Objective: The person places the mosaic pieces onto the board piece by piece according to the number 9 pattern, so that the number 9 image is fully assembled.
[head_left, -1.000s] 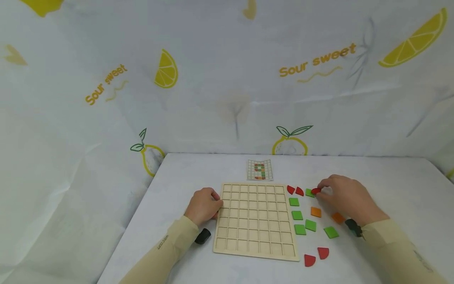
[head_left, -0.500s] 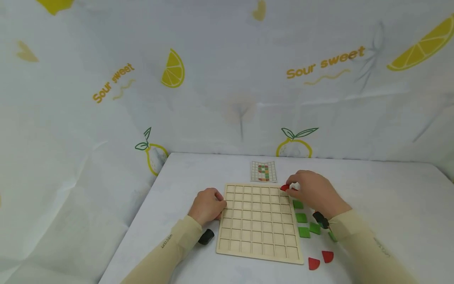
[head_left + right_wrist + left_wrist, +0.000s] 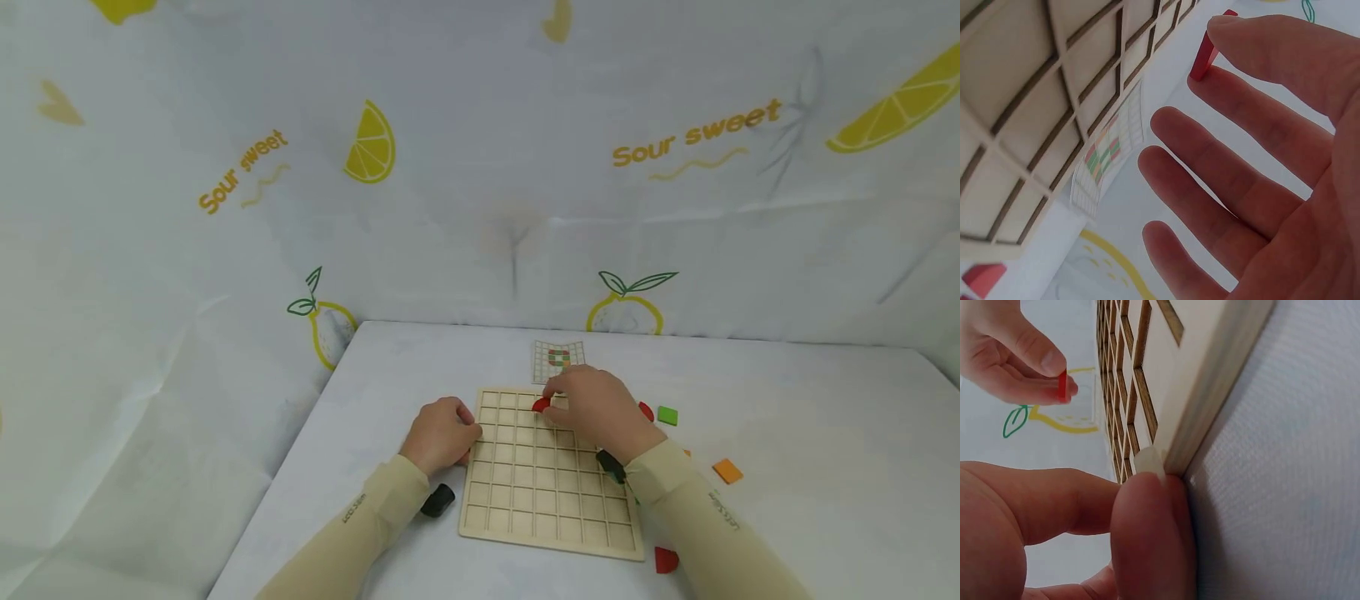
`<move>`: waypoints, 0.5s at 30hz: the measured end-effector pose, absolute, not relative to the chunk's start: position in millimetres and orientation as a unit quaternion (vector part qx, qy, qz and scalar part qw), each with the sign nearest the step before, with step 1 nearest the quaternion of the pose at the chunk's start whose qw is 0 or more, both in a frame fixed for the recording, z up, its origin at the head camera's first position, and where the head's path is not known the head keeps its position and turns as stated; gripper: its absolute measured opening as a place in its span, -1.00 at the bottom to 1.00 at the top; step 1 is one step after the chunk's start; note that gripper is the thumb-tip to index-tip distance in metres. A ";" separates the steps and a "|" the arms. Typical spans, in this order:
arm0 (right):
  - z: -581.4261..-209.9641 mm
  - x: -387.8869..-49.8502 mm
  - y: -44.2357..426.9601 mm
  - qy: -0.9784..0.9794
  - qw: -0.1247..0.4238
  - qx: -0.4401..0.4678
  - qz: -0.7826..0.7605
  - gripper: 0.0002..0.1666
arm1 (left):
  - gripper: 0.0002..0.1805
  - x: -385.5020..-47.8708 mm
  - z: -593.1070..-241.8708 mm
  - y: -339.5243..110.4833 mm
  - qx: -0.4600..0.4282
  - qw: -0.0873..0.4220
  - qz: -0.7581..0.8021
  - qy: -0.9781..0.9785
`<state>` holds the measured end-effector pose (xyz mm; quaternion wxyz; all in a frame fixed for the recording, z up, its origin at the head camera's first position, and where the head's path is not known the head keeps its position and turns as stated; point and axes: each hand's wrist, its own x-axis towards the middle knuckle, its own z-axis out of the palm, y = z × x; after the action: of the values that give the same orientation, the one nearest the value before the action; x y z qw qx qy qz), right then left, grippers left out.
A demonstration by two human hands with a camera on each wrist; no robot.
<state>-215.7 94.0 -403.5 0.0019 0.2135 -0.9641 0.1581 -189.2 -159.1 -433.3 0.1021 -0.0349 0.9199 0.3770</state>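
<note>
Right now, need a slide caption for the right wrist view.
Right hand pinching a red piece near a wooden grid board, patterned card beyond.

Card [image 3: 551, 355] and board [image 3: 517, 483] partly hidden; sleeves [image 3: 375, 517] cut off below.

Below and to both sides of the fingers [image 3: 1260, 119], white desk [image 3: 825, 400]; beyond and above, creased white sheet [image 3: 465, 125] printed with yellow lemon slices [image 3: 370, 143], outlined lemons [image 3: 624, 315] with green leaves [image 3: 651, 282] and orange "Sour sweet" lettering [image 3: 645, 150].

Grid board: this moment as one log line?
right hand: pinches red piece over grid board; left hand: holds board's left edge; card: beyond board
</note>
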 end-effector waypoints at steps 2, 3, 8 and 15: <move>-405.0 -215.3 89.0 -0.964 -0.002 0.215 0.158 -0.80 | -0.92 -189.2 -433.5 -158.9 -0.032 0.101 0.375 0.921; -405.9 -215.2 86.8 -0.964 -0.005 0.215 0.159 -0.80 | -0.92 -189.1 -433.5 -158.7 -0.031 0.101 0.374 0.921; -411.7 -216.4 79.7 -0.965 -0.001 0.222 0.143 -0.81 | -0.91 -189.4 -434.3 -157.9 -0.028 0.100 0.366 0.925; -419.4 -219.6 72.7 -0.963 0.018 0.231 0.139 -0.84 | -0.91 -190.0 -434.4 -159.0 -0.027 0.102 0.367 0.924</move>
<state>-219.6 72.7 -419.4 0.0181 0.2311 -0.9628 0.1385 -190.0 -159.0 -434.4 0.1023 -0.0269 0.9240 0.3675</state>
